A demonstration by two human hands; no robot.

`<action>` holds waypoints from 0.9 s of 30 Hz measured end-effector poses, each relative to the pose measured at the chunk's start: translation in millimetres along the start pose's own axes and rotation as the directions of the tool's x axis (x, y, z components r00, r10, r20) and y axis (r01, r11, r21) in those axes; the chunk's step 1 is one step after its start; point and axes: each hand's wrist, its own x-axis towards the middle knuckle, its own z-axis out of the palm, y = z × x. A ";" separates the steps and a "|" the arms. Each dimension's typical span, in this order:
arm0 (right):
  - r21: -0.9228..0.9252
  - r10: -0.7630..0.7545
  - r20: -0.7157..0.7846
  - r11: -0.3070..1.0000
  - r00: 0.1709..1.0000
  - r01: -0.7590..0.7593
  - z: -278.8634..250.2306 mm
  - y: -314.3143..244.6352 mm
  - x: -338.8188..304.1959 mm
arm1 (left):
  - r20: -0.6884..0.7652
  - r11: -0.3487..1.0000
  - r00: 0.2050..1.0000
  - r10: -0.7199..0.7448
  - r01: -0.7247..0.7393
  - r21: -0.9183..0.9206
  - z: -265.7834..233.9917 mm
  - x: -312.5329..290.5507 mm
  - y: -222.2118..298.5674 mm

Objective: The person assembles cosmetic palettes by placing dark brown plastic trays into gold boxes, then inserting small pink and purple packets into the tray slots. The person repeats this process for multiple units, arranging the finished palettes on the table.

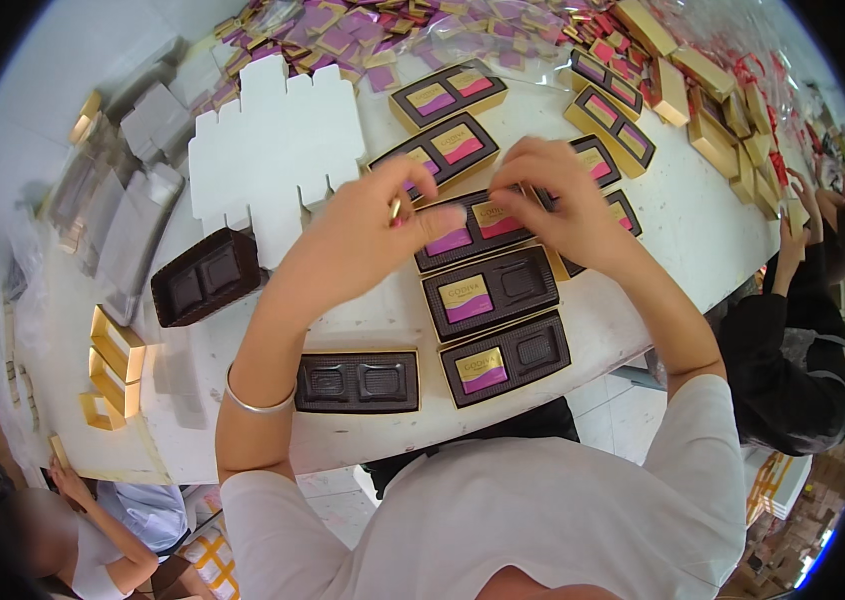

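Observation:
Above a row of dark-lined gold boxes, my left hand (368, 235) has its thumb stretched over a purple-and-gold square (451, 241) and its index finger curled apart from it. A gold ring shows on that hand. To its right, my right hand (568, 205) bends its fingers down to a pink-and-gold square (496, 222) in the same box (483, 247). Nearer me, two boxes (528, 312) (547, 372) each hold one purple-and-gold square in the left compartment. Their right compartments show bare dark tray. Another gold-rimmed box (358, 382) at the lower left has both compartments bare.
Filled boxes (453, 95) stand beyond my hands. A white unfolded carton (273, 150) and a dark tray (208, 278) lie left. Loose squares (343, 35) cover the far side. Gold sleeves (115, 365) stand far left, gold boxes (713, 140) far right. Other people (803, 340) work at both sides.

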 end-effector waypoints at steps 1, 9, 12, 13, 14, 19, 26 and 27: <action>0.048 -0.004 -0.106 0.999 0.994 0.010 -3.5 -8.0 -0.4 | 0.018 0.968 0.999 0.047 -0.041 -0.248 -0.6 -0.3 -0.6; -0.077 -0.283 -0.233 0.959 0.930 0.272 20.5 -61.3 3.1 | -0.031 0.482 0.997 0.072 -0.062 -0.874 23.9 -7.2 9.4; 0.173 -0.128 -0.298 0.967 0.946 0.185 13.4 -61.9 2.7 | 0.087 0.435 0.996 0.032 0.064 -0.898 20.8 -14.3 22.6; 0.409 0.040 -0.258 0.910 0.965 0.071 7.9 -59.3 0.8 | 0.063 0.501 0.996 0.068 0.021 -0.865 20.2 -13.8 21.4; 0.617 0.195 -0.178 0.786 0.964 -0.045 4.7 -57.6 0.1 | 0.042 0.561 0.993 0.106 -0.025 -0.827 18.8 -12.6 18.5; 0.679 0.282 -0.132 0.724 0.950 -0.120 6.3 -48.9 -12.1 | 0.021 0.817 0.992 0.126 -0.091 -0.570 10.0 -10.9 17.5; -0.005 -0.045 -0.293 0.999 0.955 0.045 -8.3 -62.4 -21.7 | -0.038 0.751 0.995 0.096 -0.097 -0.653 18.1 -7.9 15.6; -0.288 -0.197 -0.295 0.951 0.935 0.109 -2.9 -62.7 -21.1 | -0.052 0.740 0.993 0.102 -0.111 -0.664 21.1 -8.0 16.4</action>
